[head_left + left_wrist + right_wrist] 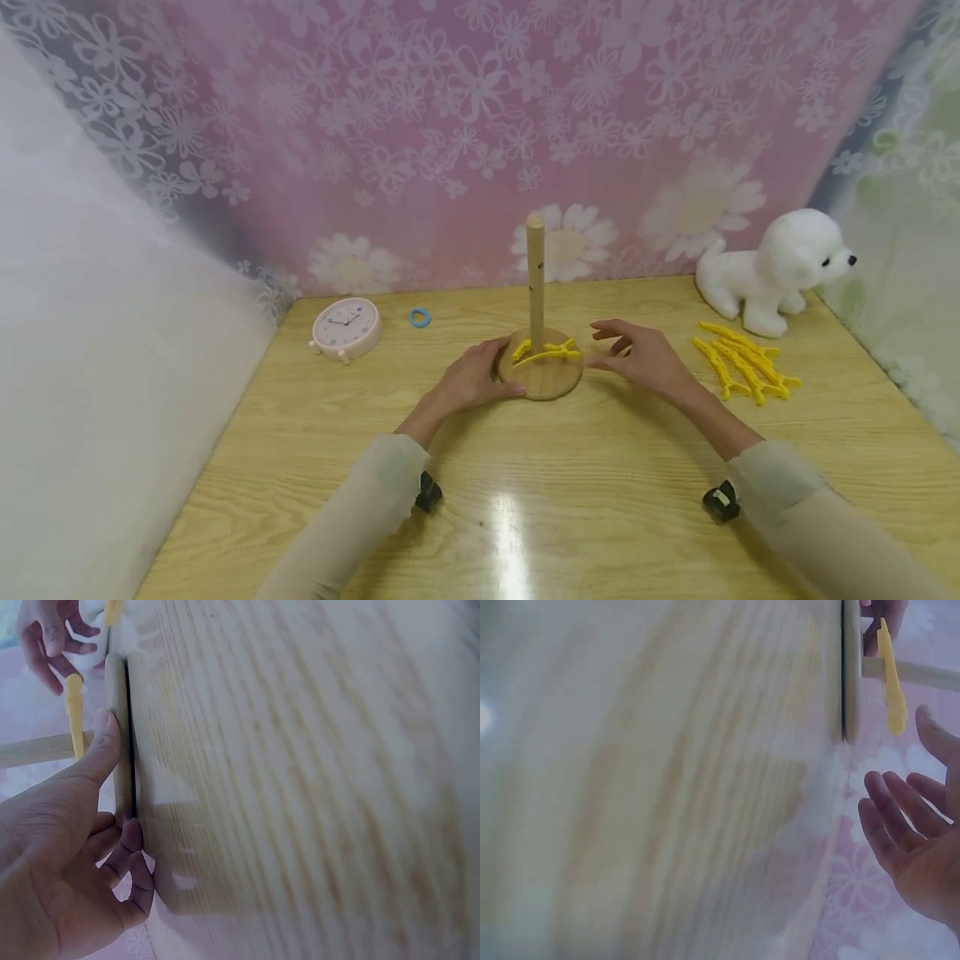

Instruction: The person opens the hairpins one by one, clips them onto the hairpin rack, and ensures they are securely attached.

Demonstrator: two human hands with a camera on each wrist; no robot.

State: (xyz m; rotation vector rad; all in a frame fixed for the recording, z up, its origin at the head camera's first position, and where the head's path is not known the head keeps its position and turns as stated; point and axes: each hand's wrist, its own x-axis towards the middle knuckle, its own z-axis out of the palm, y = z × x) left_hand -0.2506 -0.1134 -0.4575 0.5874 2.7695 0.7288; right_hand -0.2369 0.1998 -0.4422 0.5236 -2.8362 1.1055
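Observation:
A wooden stand, with an upright post (536, 283) on a round base (551, 385), is in the middle of the head view. Low around the post are yellow branch-like plastic pieces (546, 356), just above the base. My left hand (474, 375) holds the base by its left edge, its thumb along the rim (105, 746) and its other fingers curled at the far side. To the right of the base, my right hand (637, 358) hovers with fingers apart and holds nothing. In the right wrist view its thumb (934, 735) points toward a yellow piece (892, 690).
Several more yellow pieces (738, 367) lie in a pile right of my right hand. A white toy dog (765, 271) sits behind them. At the back left are a pink alarm clock (347, 327) and a small blue ring (419, 311). A flowered cloth (450, 167) hangs behind the table.

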